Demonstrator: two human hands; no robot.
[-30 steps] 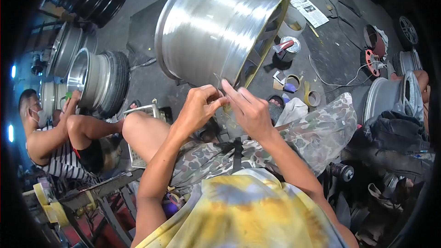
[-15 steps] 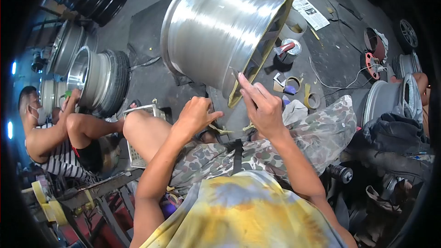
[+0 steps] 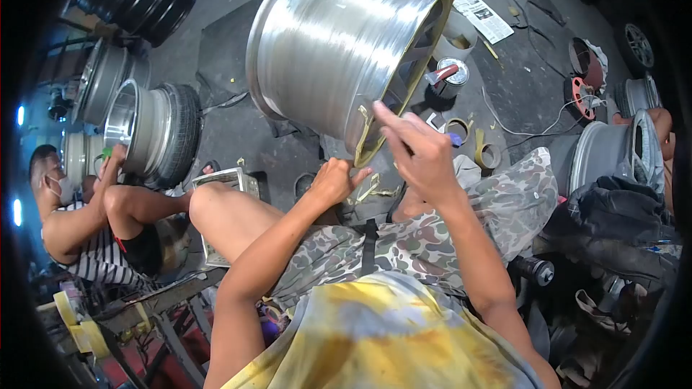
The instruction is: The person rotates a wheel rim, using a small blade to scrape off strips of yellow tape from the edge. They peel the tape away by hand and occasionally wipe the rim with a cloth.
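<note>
A large bare-metal wheel rim (image 3: 324, 50) lies on its side before me, with yellowish tape along its near right edge. A loose-looking yellowish strip (image 3: 365, 126) shows at that edge. My right hand (image 3: 424, 155) is there, index finger stretched toward the rim edge, other fingers partly bent; it is slightly blurred, and I cannot make out anything in it. My left hand (image 3: 334, 181) is just under the rim's lower end, thumb stretched out, fingers bent and partly hidden, with nothing visible in it. Beside its thumb hangs or lies another yellowish strip (image 3: 370, 189).
Right of the rim are an open can (image 3: 452, 75) with a red-handled brush across it, tape rolls (image 3: 489, 156) and newspaper (image 3: 483, 18). A person (image 3: 79, 216) sits at left beside a rim (image 3: 130, 119) and a tyre (image 3: 175, 130). Another rim (image 3: 602, 155) is at right.
My left hand has moved right and down to the rim's lower end. My right hand has shifted slightly right and up. The yellowish strip at the edge is now plainer to see.
</note>
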